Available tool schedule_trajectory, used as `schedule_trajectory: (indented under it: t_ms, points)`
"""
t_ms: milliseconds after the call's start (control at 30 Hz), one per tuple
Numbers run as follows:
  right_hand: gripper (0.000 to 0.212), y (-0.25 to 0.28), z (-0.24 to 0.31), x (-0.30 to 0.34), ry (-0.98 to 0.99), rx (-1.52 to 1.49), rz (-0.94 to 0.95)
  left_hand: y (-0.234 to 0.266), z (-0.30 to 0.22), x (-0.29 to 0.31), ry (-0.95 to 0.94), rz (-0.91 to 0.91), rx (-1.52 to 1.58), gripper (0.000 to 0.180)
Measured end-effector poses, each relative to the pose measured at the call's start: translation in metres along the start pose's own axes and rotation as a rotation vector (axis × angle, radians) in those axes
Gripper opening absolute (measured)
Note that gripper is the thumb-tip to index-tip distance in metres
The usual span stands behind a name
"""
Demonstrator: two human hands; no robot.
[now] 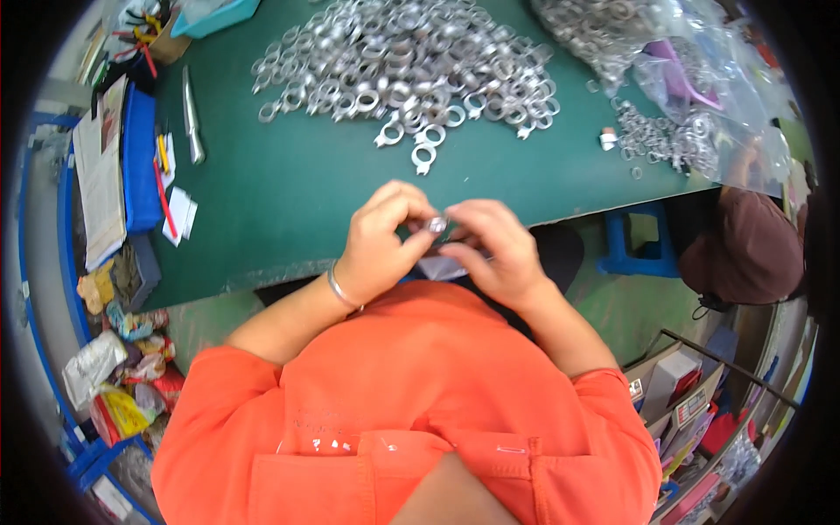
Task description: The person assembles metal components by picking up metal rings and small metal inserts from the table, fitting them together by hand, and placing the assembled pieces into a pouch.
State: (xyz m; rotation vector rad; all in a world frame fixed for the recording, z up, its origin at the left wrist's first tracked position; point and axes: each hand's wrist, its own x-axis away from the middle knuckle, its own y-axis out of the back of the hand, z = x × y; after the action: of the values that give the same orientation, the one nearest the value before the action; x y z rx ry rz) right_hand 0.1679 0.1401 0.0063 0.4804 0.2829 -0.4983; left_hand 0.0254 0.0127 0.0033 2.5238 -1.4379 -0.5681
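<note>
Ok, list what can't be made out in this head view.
- Small metal piece: its full shape; fingers of the left hand and right hand cover parts, and it is too small.
- Heap of metal rings: far side, cut off by the upper edge.
- Light-blue tray: contents, cut off likewise.
- Blue stool: partly hidden by the green table.

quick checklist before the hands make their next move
1. Small metal piece held at the left hand's fingertips: ok
2. Right hand gripping it too: cannot tell, fingers hide the contact
3. Ring pile on the green table, ahead of the hands: ok
4. Silver tool lying apart from both hands: ok
5. Surface of the piece free of flaws: cannot tell, too small
</note>
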Motion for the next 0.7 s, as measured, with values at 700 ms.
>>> schedule_trajectory:
  t_ms: [700]
  points:
    - [0.029,0.1,-0.045,-0.165,0.379,0.813,0.015,0.047,0.02,-0.056,-0.106,-0.206,-0.493,0.051]
